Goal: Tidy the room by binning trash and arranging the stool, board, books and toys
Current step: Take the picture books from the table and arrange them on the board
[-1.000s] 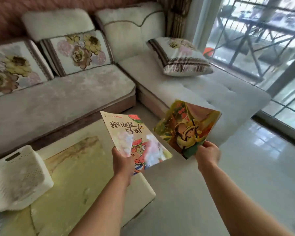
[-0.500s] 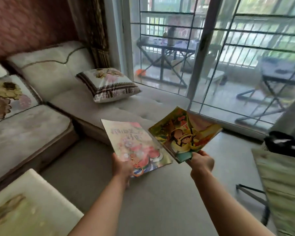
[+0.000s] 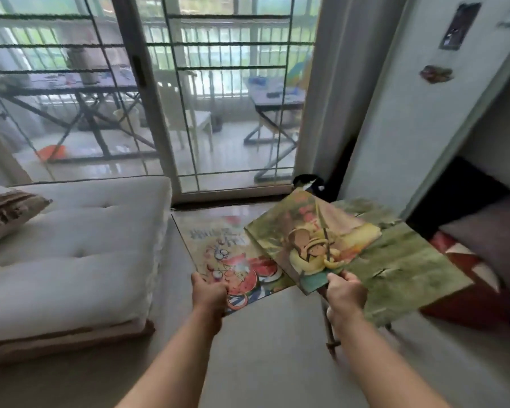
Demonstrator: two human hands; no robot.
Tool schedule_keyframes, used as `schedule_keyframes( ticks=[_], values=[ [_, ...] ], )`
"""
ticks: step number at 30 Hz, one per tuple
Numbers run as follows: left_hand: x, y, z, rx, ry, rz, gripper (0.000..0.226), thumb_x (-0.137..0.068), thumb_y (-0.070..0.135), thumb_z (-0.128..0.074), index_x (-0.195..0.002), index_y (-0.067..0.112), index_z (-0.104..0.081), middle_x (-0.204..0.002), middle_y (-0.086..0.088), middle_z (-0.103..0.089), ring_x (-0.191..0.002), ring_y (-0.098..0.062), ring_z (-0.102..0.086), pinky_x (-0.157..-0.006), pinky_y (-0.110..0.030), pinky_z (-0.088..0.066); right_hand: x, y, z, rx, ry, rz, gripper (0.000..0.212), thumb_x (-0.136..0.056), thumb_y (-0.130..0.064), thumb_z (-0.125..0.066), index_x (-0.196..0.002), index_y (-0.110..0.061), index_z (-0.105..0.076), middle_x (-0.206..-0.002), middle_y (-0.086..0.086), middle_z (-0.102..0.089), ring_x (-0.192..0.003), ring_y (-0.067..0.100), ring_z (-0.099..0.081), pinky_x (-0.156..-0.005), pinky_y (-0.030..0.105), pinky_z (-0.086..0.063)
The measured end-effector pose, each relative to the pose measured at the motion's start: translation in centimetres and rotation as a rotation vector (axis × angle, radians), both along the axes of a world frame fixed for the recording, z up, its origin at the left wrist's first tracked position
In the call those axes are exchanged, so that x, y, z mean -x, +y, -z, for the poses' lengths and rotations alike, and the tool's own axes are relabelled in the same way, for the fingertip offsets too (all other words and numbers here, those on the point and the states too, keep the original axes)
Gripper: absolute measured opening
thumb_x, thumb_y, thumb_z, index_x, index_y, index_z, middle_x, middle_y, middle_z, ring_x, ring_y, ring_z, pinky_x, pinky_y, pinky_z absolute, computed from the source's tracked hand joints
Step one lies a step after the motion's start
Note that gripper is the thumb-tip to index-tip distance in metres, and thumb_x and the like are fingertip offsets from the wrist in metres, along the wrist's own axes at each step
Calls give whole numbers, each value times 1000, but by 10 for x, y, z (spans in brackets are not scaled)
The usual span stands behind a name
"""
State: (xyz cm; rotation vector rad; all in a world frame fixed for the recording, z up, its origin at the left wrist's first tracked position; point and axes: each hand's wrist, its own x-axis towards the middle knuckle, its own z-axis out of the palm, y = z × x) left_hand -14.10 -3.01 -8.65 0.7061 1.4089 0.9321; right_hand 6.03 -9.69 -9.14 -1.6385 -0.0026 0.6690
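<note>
You've swung from the sofa (image 3: pixel 71 260) toward the green table (image 3: pixel 409 269), left hand (image 3: pixel 209 293) pinching the watermelon book (image 3: pixel 227 254), right hand (image 3: pixel 346 293) pinching the yellow book (image 3: pixel 309 242), both books in the air at the table's near edge; these corner pinches risk a slip.

The watermelon book (image 3: pixel 233 260) is pale cream with red slices and a blue-striped patch; the other book (image 3: pixel 312 240) is olive-green and yellow around a brown-haired figure. The sofa (image 3: pixel 71 260) is off-white; the tabletop (image 3: pixel 409 269) mottled green.
</note>
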Motion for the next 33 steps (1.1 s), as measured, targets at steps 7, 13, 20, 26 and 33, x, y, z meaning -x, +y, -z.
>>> schedule_keyframes(
  ticks=[7, 13, 20, 26, 33],
  values=[
    [-117, 33, 14, 70, 8, 348, 51, -82, -19, -43, -117, 18, -37, -111, -17, -57, -87, -37, -67, -53, -38, -58, -80, -26, 1, 142, -59, 323, 15, -83, -2, -59, -94, -5, -68, -84, 10, -63, -76, 22, -58, -69, 34, -50],
    [-188, 83, 7, 56, 17, 536, 56, -82, -19, -45, -122, 19, -36, -111, -15, -57, -89, -34, -67, -61, -39, -59, -130, -15, -6, 145, 9, 537, 23, -84, -2, -60, -107, -2, -67, -91, 9, -60, -85, 25, -60, -83, 45, -54],
    [-257, 103, 18, 29, 90, 708, 54, -82, -17, -48, -123, 15, -37, -113, -15, -56, -96, -34, -64, -72, -46, -60, -172, -27, 1, 93, 82, 710, 21, -82, 2, -53, -73, -12, -66, -87, 12, -67, -88, 33, -67, -83, 54, -56],
    [-305, 98, 45, 48, 173, 784, 51, -82, -15, -51, -122, 15, -38, -109, -13, -57, -91, -31, -65, -70, -44, -60, -220, -43, 19, 57, 169, 827, 26, -86, 7, -51, -104, -4, -66, -98, 16, -64, -85, 33, -64, -81, 46, -56],
    [-373, 90, 79, 87, 245, 738, 50, -83, -14, -51, -121, 15, -37, -104, -12, -56, -84, -29, -65, -65, -40, -59, -310, -44, 53, 101, 235, 767, 22, -89, 6, -48, -99, -7, -63, -98, 18, -61, -83, 33, -62, -79, 41, -56]
  ],
)
